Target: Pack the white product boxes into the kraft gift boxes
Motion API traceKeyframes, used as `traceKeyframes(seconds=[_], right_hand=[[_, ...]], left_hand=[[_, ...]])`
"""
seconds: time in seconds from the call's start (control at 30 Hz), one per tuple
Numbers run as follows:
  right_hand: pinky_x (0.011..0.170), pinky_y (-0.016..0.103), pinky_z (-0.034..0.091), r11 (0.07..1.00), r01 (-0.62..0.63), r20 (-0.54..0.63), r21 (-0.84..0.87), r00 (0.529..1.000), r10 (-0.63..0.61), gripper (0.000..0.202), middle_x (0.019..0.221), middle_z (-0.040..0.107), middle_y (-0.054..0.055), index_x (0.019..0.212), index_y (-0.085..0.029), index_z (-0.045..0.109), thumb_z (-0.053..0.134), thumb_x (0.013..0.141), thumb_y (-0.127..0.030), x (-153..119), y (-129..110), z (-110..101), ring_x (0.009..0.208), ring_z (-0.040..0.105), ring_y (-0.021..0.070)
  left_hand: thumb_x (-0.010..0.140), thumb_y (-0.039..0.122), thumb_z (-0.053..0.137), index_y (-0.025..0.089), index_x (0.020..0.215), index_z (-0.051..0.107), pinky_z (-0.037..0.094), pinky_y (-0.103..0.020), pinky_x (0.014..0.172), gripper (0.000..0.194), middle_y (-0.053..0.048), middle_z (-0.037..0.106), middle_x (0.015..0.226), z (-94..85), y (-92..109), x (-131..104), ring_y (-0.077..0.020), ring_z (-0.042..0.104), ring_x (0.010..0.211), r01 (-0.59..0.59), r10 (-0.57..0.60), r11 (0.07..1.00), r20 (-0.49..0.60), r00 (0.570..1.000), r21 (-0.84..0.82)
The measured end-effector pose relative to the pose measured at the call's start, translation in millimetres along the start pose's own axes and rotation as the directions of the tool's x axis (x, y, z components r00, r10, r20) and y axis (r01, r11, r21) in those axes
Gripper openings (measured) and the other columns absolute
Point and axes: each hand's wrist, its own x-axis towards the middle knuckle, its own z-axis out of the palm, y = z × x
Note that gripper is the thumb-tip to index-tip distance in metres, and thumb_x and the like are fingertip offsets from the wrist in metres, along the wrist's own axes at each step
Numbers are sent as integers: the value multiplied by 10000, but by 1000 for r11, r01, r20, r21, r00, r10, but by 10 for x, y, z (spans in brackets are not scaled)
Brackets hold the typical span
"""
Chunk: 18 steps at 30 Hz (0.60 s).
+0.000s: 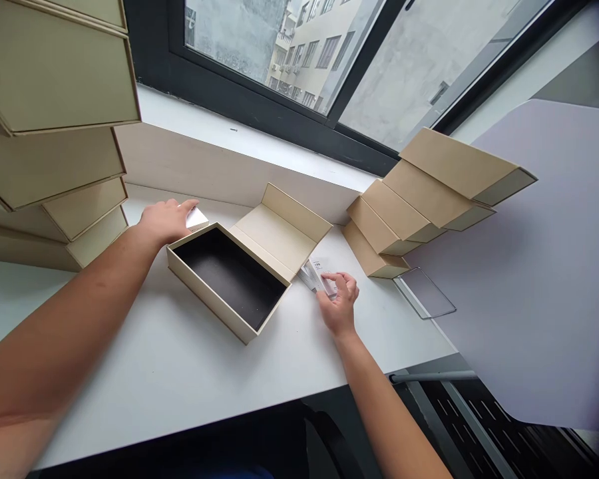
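An open beige box (229,278) with a black inside lies on the white table, its lid (282,233) folded back toward the window. To the left of the box, my left hand (166,221) reaches over a small white item (196,218), its fingers on or behind it; their grip is partly hidden. On the other side, beside the lid, my right hand (338,301) has its thumb and fingers curled round printed white packets (315,274). Part of these packets lies under the edge of the lid.
Stacked beige boxes (54,73) rise at the left. More closed boxes (429,179) lean in a stepped stack at the right, near a clear rectangular frame (424,293). Behind the white table (190,386) are a ledge and a window.
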Motion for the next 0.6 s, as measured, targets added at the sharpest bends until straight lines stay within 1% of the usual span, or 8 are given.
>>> traceKeyframes(seconds=[0.1,0.17,0.2,0.27,0.33,0.4,0.5,0.6], right_hand=[[1042,445,385,998,40,45,-53,998,-38,362,1328,441,91,1000,-257,567,646,693,-430,56,-46,-71,1310,369,319],[1033,443,387,982,-40,163,-184,984,71,517,1307,480,107,1060,-249,481,691,678,-528,255,-143,-113,1273,431,319],[1028,452,386,961,-81,241,-265,959,147,606,1269,515,110,1119,-247,435,710,669,-544,381,-203,-128,1224,484,317],[1005,466,393,915,-111,367,-389,892,264,784,1173,581,98,1248,-244,340,755,641,-514,637,-324,-134,1114,571,309],[950,431,432,901,-90,431,-425,855,289,913,1134,611,87,1335,-248,282,796,607,-448,848,-426,-98,1049,610,294],[842,359,476,901,-60,456,-429,847,274,961,1162,611,93,1379,-249,275,804,589,-394,980,-491,-40,1018,622,273],[718,305,480,889,-14,482,-458,836,262,938,1174,612,95,1385,-233,310,788,589,-367,1029,-506,-15,955,635,250],[689,293,467,872,36,507,-488,825,249,828,1117,633,81,1308,-224,385,781,599,-382,938,-423,-182,907,638,239]], left_hand=[[676,676,594,289,1581,205,444,-456,920,1058,-205,519,1373,-7,46,-31,-409,537,1210,18,-18,1000,22,1000,5],[652,676,609,281,1567,245,446,-470,913,1061,-214,534,1343,-13,70,-53,-412,563,1164,24,-23,1000,28,999,-13],[639,676,616,275,1560,264,448,-473,908,1064,-217,541,1330,-16,78,-64,-412,574,1144,27,-26,999,35,999,-26],[613,680,628,265,1548,289,451,-472,902,1078,-223,550,1314,-19,87,-79,-413,586,1123,31,-29,998,39,999,-47],[591,689,637,266,1543,299,452,-471,903,1096,-226,553,1313,-6,86,-78,-415,593,1117,37,-36,998,31,999,-56],[586,692,640,268,1538,310,457,-473,897,1093,-228,557,1312,19,78,-56,-416,602,1107,41,-40,997,14,999,-62],[571,657,670,275,1515,358,474,-466,870,1066,-217,576,1303,15,54,-27,-412,616,1086,27,-26,995,8,1000,-94],[535,589,727,304,1500,391,499,-391,791,1061,-152,612,1291,-176,3,-124,-358,647,1028,-7,14,988,44,999,-151]])
